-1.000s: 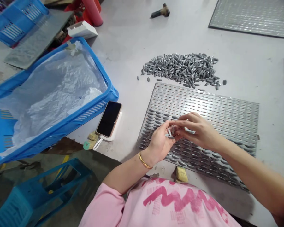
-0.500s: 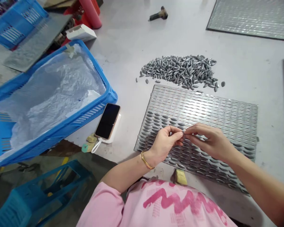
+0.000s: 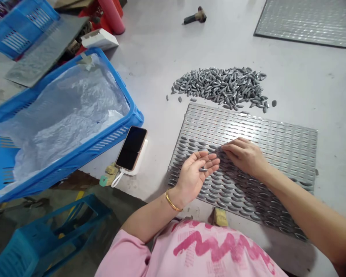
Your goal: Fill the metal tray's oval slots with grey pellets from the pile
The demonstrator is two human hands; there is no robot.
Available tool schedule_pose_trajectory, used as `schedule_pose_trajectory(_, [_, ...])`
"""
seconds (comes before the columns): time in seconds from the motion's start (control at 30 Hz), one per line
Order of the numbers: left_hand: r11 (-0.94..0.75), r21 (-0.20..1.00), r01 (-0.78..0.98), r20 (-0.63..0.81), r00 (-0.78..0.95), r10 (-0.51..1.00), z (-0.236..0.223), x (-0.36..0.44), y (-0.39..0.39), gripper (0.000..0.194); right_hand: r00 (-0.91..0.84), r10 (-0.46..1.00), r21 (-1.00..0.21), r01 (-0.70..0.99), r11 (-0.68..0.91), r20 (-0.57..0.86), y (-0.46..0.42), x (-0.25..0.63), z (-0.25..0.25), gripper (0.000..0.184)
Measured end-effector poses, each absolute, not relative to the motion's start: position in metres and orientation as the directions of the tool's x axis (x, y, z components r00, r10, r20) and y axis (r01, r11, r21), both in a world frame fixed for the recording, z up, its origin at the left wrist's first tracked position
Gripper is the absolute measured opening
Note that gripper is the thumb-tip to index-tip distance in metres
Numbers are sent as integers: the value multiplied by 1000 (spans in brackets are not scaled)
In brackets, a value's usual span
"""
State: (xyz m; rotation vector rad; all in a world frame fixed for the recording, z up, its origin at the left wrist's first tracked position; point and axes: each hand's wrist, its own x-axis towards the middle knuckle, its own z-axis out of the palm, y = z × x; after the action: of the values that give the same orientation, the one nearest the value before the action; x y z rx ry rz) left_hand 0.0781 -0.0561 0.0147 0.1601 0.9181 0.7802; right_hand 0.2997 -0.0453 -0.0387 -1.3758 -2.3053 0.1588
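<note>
While the open, upturned left hand [image 3: 190,176] bears a small grey pointed-oval piece [image 3: 202,169], its palm is best held level. The right hand [image 3: 246,158] has its grip pinched closed, contents unclear, over a silvery rectangular row-patterned plate [image 3: 291,144]; each piece should align with its row.

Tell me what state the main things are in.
Grey tray: partly filled
Left hand: open, palm up, grey piece on it
Right hand: fingertips together at the tray
Grey pile: loose, with strays
Phone: face up, screen dark
Large blue basket: lined with whitish sheeting
</note>
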Motion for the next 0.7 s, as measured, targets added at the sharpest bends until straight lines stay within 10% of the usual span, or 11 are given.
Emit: schedule_pose_trajectory(0.7, [734,378,-564,-652,401,644,17,84,-58,10,-560,819,-7,825,565,125,-42,297,-23,19])
